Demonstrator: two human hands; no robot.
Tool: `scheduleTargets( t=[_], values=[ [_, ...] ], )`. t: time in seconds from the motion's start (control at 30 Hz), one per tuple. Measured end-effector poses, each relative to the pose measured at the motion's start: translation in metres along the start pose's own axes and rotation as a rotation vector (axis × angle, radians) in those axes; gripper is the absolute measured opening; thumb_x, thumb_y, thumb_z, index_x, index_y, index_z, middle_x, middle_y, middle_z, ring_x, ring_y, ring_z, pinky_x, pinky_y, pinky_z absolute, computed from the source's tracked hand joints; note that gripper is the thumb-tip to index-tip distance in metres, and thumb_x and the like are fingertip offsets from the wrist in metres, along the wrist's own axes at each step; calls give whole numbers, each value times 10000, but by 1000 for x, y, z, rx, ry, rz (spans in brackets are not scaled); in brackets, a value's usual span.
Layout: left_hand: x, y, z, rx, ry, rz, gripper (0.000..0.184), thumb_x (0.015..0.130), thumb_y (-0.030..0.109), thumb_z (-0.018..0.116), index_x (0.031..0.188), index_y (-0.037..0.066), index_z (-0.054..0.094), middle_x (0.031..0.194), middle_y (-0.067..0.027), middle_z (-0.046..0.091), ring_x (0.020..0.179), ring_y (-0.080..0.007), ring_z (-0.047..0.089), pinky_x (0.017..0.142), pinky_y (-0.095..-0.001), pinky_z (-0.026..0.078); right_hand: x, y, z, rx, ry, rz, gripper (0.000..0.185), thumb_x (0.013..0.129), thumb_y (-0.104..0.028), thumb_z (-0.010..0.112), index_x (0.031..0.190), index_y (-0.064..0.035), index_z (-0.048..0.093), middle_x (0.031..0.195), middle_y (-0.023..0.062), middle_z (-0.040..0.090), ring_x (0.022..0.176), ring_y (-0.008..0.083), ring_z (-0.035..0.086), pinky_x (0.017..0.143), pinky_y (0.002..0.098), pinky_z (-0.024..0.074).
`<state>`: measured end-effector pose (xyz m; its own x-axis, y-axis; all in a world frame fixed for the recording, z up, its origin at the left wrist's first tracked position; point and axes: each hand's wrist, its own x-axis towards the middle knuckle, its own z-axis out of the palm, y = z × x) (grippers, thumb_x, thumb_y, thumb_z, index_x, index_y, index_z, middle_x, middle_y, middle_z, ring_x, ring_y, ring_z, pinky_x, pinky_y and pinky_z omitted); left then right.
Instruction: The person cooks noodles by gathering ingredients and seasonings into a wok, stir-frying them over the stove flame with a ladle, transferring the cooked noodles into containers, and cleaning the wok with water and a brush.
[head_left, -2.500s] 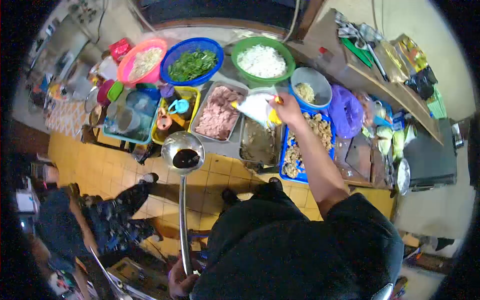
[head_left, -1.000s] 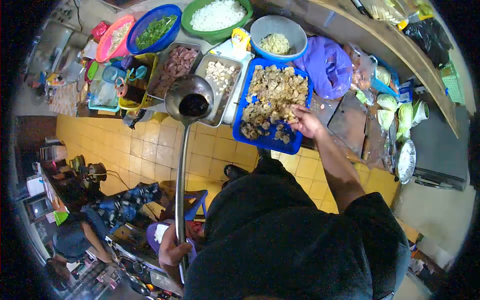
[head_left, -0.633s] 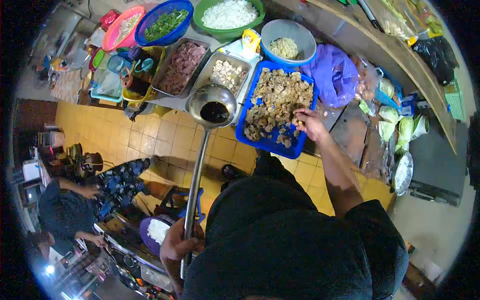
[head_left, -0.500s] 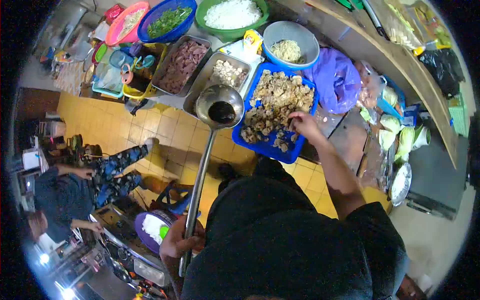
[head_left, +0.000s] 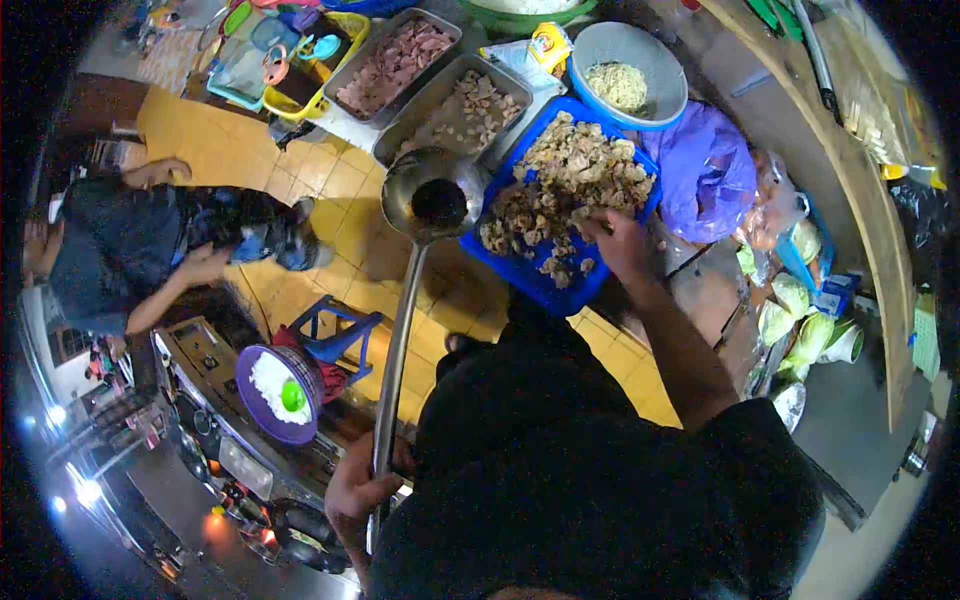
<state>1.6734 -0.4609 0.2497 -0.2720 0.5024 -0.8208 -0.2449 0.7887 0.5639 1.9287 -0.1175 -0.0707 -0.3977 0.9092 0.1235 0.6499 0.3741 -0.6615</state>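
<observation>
My left hand [head_left: 362,485] is wrapped round the handle of a long metal ladle [head_left: 405,330], low in the view. Dark liquid [head_left: 440,203] lies in the ladle's bowl, which hangs by the left edge of a blue tray [head_left: 557,293]. Brown chunks of food [head_left: 575,165] fill much of that tray. My right hand [head_left: 618,243] is over the tray's right side with its fingers bent down at the chunks; what its fingertips hold, if anything, is too small to tell. Left of the tray, a metal pan [head_left: 440,125] holds pale pieces.
Behind stand a tray of pink meat [head_left: 395,70], a bowl of noodles [head_left: 628,60] and a purple bag [head_left: 705,175]. Halved cabbages [head_left: 800,335] lie right. At left are a person [head_left: 110,250], a blue stool [head_left: 340,345], a purple basket of rice [head_left: 272,420] and a stove with flames.
A packet my right hand held earlier now lies behind the metal pan, and that hand has moved to the blue tray. The ladle has shifted right. The view has turned, showing more of the stove.
</observation>
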Motion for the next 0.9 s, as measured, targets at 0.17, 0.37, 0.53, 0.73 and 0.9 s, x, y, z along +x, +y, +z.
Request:
scheduleTargets(
  t=[0.17, 0.37, 0.53, 0.73, 0.9],
  values=[
    [-7, -63, -14, -135, -110, 175, 402, 587, 203, 641, 928, 19, 532, 799, -29, 531, 744, -124, 496, 666, -267, 385, -7, -50, -41, -6, -346, 76, 201, 771, -193, 739, 855, -36, 647, 812, 135, 657, 754, 263, 651, 675, 365, 500],
    [-57, -124, -30, 15, -196, 343, 373, 664, 138, 644, 1000, 12, 541, 830, -7, 546, 744, -109, 495, 690, -248, 388, -25, -15, -19, 442, -364, 135, 159, 807, -148, 703, 918, -61, 632, 832, 37, 637, 678, 191, 601, 600, 331, 481],
    [-126, -223, -29, -66, -10, 338, 442, 681, 48, 642, 1109, -1, 542, 844, 1, 543, 763, -96, 494, 717, -235, 395, -34, -24, -23, 1413, -456, 568, 224, 865, -39, 629, 1084, -76, 598, 975, 37, 612, 776, 154, 597, 616, 254, 502],
    [-204, -368, -31, -145, 122, 460, 419, 751, 78, 645, 1140, -12, 520, 922, -64, 569, 885, -156, 520, 809, -319, 439, -90, -167, 16, 1678, -662, 313, 400, 898, 1, 501, 1293, -57, 475, 1188, 139, 581, 1079, 219, 573, 877, 310, 505],
    [-294, -462, 5, -231, 479, 433, 250, 783, 73, 649, 999, 28, 532, 856, -50, 563, 822, -144, 524, 722, -312, 435, -179, -352, 126, 1628, -1477, 162, 426, 894, -45, 544, 1303, -35, 425, 1192, 106, 524, 1020, 248, 543, 839, 310, 502]
  ],
)
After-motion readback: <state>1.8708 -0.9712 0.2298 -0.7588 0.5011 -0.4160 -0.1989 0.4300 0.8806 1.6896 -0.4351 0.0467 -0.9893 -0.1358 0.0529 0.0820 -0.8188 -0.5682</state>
